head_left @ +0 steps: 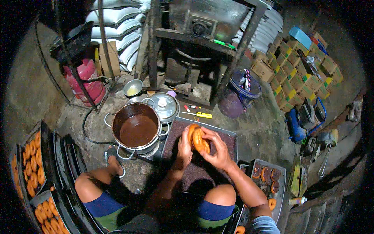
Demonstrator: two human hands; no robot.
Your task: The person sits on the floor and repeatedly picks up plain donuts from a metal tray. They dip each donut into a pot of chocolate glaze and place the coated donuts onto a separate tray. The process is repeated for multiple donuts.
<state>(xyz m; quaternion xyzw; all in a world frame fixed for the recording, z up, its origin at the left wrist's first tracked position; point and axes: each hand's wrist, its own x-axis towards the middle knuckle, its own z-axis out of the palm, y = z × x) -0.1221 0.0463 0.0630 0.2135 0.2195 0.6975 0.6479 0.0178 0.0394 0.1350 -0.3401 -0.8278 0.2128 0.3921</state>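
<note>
While the left hand (184, 148) and the right hand (217, 148) curl their fingers snugly round at least two ring doughnuts (198, 139), held side by side, one shallow tray (236, 150) of dark granules (177, 132) lies below them. Whether the doughnuts' hidden undersides are coated, I cannot tell. At nine o'clock from the fingers stands one open pot (136, 130) of brown liquid; between ten and eleven, one lidded pot (163, 107). At four o'clock, a second tray (283, 181) bears four dark-topped doughnuts (263, 174) and, nearer the body, one paler doughnut (272, 202); another shows partly at five o'clock. Between eight and nine, two loaded trays (44, 152) hold plain doughnuts (39, 160), overlapping too much to count, with part of a third load beyond. Judging by this, coating is at an early stage: few look done, many are left.
</note>
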